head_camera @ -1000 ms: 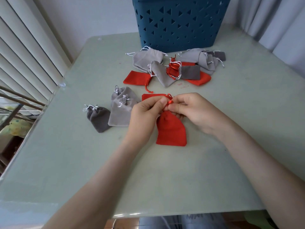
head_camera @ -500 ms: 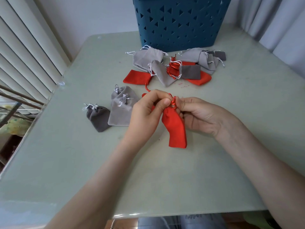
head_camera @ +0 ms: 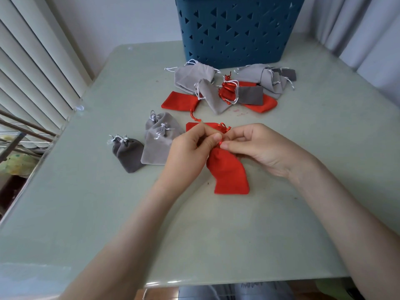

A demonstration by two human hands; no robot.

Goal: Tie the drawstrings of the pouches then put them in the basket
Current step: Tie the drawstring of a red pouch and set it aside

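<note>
A red pouch (head_camera: pixel 229 172) lies on the table in front of me, its neck lifted between my hands. My left hand (head_camera: pixel 190 154) pinches the red drawstring at the pouch's neck. My right hand (head_camera: pixel 259 148) pinches the same drawstring from the other side, fingertip to fingertip with the left. Another red pouch (head_camera: pixel 194 126) lies partly hidden behind my left hand. The blue basket (head_camera: pixel 236 29) with triangular holes stands at the far edge of the table.
Left of my hands lie two tied light grey pouches (head_camera: pixel 160 144) and two tied dark grey pouches (head_camera: pixel 127 153). A heap of loose grey and red pouches (head_camera: pixel 229 89) lies in front of the basket. Window blinds (head_camera: pixel 32 68) stand to the left.
Both hands have shifted on the drawstring at the neck of the red pouch, and the pouch has swung to lie more upright. The other pouches have not moved.
</note>
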